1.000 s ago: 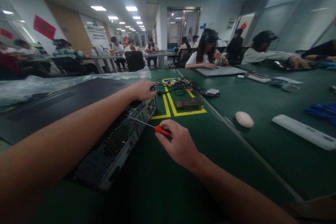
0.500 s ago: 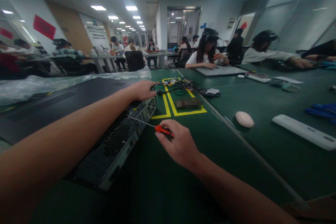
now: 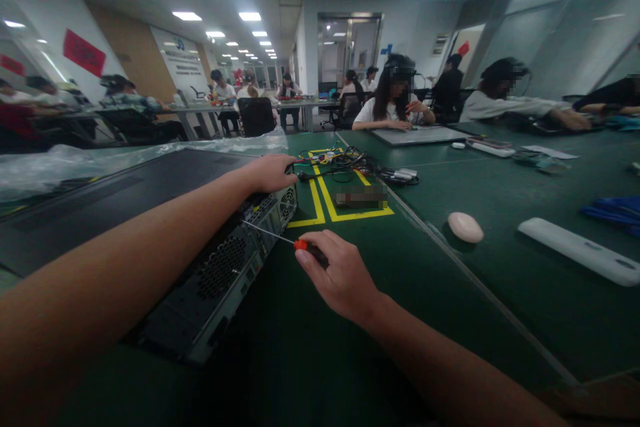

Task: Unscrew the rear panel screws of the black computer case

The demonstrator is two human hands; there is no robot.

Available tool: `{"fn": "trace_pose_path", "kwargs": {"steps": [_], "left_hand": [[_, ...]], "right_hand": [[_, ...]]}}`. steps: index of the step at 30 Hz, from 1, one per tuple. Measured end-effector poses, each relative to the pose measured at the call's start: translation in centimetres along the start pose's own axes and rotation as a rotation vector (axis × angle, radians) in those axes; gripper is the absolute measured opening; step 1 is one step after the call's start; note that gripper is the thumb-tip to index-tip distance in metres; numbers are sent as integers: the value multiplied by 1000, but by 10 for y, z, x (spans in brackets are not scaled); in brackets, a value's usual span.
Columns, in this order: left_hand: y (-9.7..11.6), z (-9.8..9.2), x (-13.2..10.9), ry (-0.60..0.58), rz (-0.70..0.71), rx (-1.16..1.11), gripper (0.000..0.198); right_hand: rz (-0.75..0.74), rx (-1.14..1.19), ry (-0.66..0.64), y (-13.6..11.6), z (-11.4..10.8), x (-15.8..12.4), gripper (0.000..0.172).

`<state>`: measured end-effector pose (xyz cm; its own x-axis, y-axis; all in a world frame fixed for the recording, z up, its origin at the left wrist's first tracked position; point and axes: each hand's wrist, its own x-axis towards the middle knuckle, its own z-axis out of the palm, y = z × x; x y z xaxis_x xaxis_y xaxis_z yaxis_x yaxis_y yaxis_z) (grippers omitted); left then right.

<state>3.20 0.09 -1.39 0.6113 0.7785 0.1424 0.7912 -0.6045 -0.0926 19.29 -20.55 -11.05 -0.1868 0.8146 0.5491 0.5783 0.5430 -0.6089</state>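
A black computer case (image 3: 165, 190) lies on its side to the left, its grey back panel with vents and ports turned toward me. My left hand (image 3: 273, 173) is closed over the far corner of the case, fingers curled at the edge and partly hidden. My right hand (image 3: 340, 267) is closed around the red and dark handle of a screwdriver (image 3: 301, 245), thumb and fingers pinching it. Its thin metal shaft points left, and the tip meets the back panel near its upper edge. I cannot make out a screw there.
Beyond the case lie tangled cables (image 3: 353, 160) and a blurred brown object (image 3: 360, 197) inside yellow tape marks (image 3: 320, 203). To the right are a pale oval mouse-like object (image 3: 465, 227) and a long white device (image 3: 580, 250). Clear plastic wrap (image 3: 100, 155) lies behind the case. Several people sit beyond.
The screwdriver handle has turned in my right hand, showing more of its dark part and less red. My left hand and the case stay where they were.
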Motion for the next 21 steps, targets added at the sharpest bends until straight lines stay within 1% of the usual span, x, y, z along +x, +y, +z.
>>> {"fn": "trace_pose_path", "kwargs": {"steps": [3, 9, 21], "left_hand": [[0, -1, 0, -4, -4, 8, 62], [-1, 0, 0, -4, 3, 7, 65], [2, -2, -1, -17, 6, 10, 65]], "right_hand": [[10, 48, 4, 1, 1, 0, 21], [2, 22, -11, 4, 1, 0, 9], [-10, 11, 1, 3, 0, 0, 8]]}}
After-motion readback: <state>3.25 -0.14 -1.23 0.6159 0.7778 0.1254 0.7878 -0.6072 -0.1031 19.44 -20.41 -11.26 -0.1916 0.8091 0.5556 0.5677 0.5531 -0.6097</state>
